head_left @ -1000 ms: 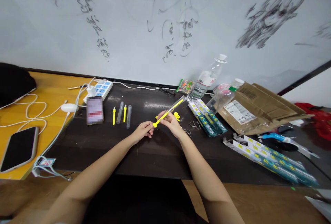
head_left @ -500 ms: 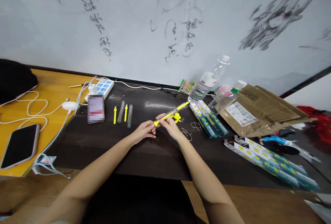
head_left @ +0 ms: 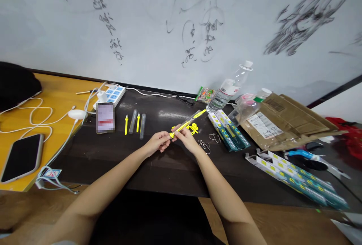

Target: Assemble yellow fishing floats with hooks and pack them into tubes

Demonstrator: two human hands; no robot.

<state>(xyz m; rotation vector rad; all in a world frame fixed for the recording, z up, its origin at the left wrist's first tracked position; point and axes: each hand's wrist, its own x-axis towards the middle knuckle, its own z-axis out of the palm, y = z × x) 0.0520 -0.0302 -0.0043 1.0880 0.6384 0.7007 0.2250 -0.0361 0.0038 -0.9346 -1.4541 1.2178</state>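
Dark wooden desk (head_left: 158, 177) against a white wall with black marker scrawls (head_left: 198, 30); orange tabletop (head_left: 56, 97) adjoining on the left. Held clear of the desk, above its middle, a slim yellow plastic stick (head_left: 185, 125), slanting up and away to the right, far part inside a clear plastic tube (head_left: 196, 115). Left hand (head_left: 157, 143) with thumb and fingertips pressed together on the near end of the stick; right hand (head_left: 185, 138) touching the left, fingers curled, pinching the stick a little further along.

Just behind the right hand, small yellow plastic pieces (head_left: 194, 128) on the desk; bent wire clips (head_left: 204, 145) just beside the right wrist. Left of the hands, well apart, a row of two short yellow sticks and two clear tubes (head_left: 134, 123); beside that row a blurred upright card (head_left: 105, 117); behind it a white power strip with blue sockets (head_left: 111, 94). Black phone (head_left: 21, 157) face up on the orange top. To the right, a tilted clear water bottle (head_left: 229, 86), green-and-yellow flat packets (head_left: 229, 130) and a brown cardboard parcel (head_left: 285, 118).
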